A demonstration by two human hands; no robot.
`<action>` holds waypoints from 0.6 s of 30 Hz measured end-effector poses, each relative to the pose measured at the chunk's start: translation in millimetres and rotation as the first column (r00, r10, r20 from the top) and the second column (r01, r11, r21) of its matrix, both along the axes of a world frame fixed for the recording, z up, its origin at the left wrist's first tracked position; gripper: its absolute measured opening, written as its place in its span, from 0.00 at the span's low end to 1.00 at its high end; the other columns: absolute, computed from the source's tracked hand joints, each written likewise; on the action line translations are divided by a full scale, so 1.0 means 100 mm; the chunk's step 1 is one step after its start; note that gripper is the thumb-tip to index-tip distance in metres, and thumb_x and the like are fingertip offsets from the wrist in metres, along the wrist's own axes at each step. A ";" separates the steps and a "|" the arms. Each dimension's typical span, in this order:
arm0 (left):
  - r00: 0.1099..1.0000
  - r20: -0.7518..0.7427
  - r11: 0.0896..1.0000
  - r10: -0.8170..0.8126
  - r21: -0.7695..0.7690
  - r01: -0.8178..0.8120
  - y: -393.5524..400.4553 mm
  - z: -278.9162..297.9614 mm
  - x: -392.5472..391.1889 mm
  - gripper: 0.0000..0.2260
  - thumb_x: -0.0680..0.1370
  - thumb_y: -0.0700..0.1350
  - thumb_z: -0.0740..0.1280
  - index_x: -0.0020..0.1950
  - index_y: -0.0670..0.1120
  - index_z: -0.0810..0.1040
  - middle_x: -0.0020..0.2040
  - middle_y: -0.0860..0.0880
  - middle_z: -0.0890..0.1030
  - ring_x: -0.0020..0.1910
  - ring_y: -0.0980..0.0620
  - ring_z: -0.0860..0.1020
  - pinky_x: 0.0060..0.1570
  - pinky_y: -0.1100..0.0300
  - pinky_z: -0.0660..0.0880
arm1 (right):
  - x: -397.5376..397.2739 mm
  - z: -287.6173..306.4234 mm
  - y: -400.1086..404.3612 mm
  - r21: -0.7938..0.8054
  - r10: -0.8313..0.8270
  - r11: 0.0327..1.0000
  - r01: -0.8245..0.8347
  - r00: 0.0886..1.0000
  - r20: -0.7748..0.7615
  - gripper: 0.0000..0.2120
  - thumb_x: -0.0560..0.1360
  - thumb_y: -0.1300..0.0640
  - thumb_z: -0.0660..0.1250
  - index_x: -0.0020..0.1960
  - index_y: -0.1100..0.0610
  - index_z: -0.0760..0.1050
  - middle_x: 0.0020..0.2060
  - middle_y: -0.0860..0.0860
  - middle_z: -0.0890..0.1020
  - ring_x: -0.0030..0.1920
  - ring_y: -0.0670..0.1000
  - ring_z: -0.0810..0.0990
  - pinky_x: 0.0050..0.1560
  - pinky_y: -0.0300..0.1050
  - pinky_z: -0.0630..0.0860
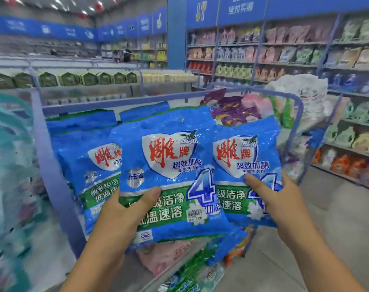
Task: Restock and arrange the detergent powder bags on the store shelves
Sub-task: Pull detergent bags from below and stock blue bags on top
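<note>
I hold two blue detergent powder bags upright in front of me. My left hand grips the lower left edge of the middle bag, thumb across its green band. My right hand grips the lower right part of a second, matching bag, thumb on its front. The middle bag overlaps the right one. More of the same blue bags stand in a row on the shelf at the left, behind a purple-blue wire rail.
Purple and pink bags lie on the end shelf behind the held ones. Pink and green packs sit on a lower level below my hands. A white sack rests at the right. Stocked wall shelves line the grey-floored aisle.
</note>
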State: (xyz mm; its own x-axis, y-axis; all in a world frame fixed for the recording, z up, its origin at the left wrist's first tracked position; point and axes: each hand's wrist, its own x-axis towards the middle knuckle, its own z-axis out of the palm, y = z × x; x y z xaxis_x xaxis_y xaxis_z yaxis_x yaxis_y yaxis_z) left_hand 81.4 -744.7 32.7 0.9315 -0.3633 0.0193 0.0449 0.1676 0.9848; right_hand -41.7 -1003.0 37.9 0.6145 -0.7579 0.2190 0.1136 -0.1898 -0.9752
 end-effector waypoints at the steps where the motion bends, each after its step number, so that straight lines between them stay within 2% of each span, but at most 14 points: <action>1: 0.999 -0.002 0.999 0.048 0.011 -0.048 -0.07 -0.02 0.05 0.25 0.61 0.53 0.81 0.56 0.48 0.83 0.49 0.46 0.88 0.48 0.43 0.87 0.55 0.39 0.80 | 0.16 -0.03 -0.12 -0.007 0.043 0.999 -0.043 0.999 -0.002 0.11 0.71 0.56 0.78 0.52 0.47 0.83 0.47 0.48 0.89 0.47 0.54 0.88 0.54 0.62 0.83; 4: 0.980 0.007 0.979 0.198 0.051 -0.198 -0.24 -0.03 0.18 0.29 0.59 0.58 0.82 0.57 0.49 0.83 0.50 0.46 0.88 0.48 0.42 0.87 0.55 0.38 0.80 | 0.67 -0.10 -0.47 -0.014 0.174 0.985 -0.174 0.985 -0.017 0.14 0.70 0.54 0.78 0.55 0.50 0.82 0.47 0.47 0.88 0.47 0.53 0.88 0.54 0.61 0.83; 7: 0.921 0.060 0.915 0.386 0.106 -0.390 -0.36 0.03 0.28 0.33 0.57 0.63 0.81 0.56 0.50 0.83 0.49 0.47 0.88 0.48 0.43 0.87 0.56 0.38 0.80 | 1.16 -0.10 -0.71 -0.032 0.325 0.945 -0.326 0.945 -0.034 0.13 0.71 0.53 0.78 0.54 0.50 0.81 0.45 0.44 0.88 0.46 0.50 0.87 0.50 0.51 0.83; 10: 0.849 0.050 0.846 0.526 0.064 -0.529 -0.38 0.10 0.38 0.27 0.59 0.55 0.84 0.55 0.50 0.82 0.47 0.46 0.88 0.46 0.42 0.86 0.53 0.38 0.81 | 1.64 -0.07 -0.79 -0.049 0.453 0.889 -0.455 0.891 -0.039 0.11 0.71 0.53 0.78 0.52 0.50 0.81 0.43 0.41 0.88 0.43 0.45 0.87 0.49 0.48 0.81; 12: 0.793 0.043 0.790 0.608 0.067 -0.609 -0.36 0.13 0.45 0.18 0.67 0.52 0.81 0.53 0.51 0.82 0.44 0.48 0.88 0.41 0.46 0.87 0.44 0.43 0.84 | 1.95 -0.07 -0.78 -0.048 0.531 0.845 -0.533 0.846 -0.059 0.12 0.71 0.52 0.78 0.52 0.49 0.81 0.44 0.43 0.88 0.44 0.47 0.87 0.49 0.48 0.82; 13: 0.764 0.034 0.761 0.644 0.077 -0.645 -0.33 0.13 0.50 0.13 0.71 0.51 0.79 0.52 0.51 0.81 0.41 0.49 0.88 0.37 0.49 0.86 0.37 0.48 0.84 | 2.09 -0.10 -0.75 -0.046 0.559 0.825 -0.564 0.825 -0.081 0.12 0.71 0.51 0.79 0.52 0.49 0.81 0.44 0.44 0.88 0.45 0.48 0.87 0.49 0.49 0.82; 15: 0.688 0.103 0.668 0.718 0.176 -0.723 -0.28 0.07 0.57 0.09 0.75 0.51 0.75 0.51 0.50 0.81 0.41 0.50 0.88 0.35 0.54 0.85 0.33 0.58 0.81 | 2.30 -0.15 -0.70 -0.079 0.589 0.792 -0.605 0.792 -0.159 0.16 0.69 0.45 0.79 0.53 0.49 0.81 0.45 0.45 0.88 0.47 0.50 0.86 0.52 0.51 0.82; 18: 0.577 0.375 0.384 0.726 0.475 -0.792 -0.22 -0.16 0.68 0.13 0.74 0.56 0.75 0.52 0.51 0.79 0.42 0.56 0.84 0.43 0.50 0.83 0.36 0.57 0.74 | 2.46 -0.31 -0.66 -0.213 0.547 0.760 -0.614 0.781 -0.303 0.22 0.67 0.39 0.77 0.54 0.49 0.78 0.46 0.43 0.85 0.48 0.51 0.84 0.51 0.51 0.79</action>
State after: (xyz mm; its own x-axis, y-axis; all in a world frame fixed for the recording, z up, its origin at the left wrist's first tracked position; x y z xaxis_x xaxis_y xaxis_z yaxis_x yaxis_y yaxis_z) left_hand 149.3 -766.9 16.7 0.8290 0.5254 0.1917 0.0909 -0.4648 0.8807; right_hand 204.0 -1069.4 7.3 0.9703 -0.1629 0.1786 0.0943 -0.4253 -0.9001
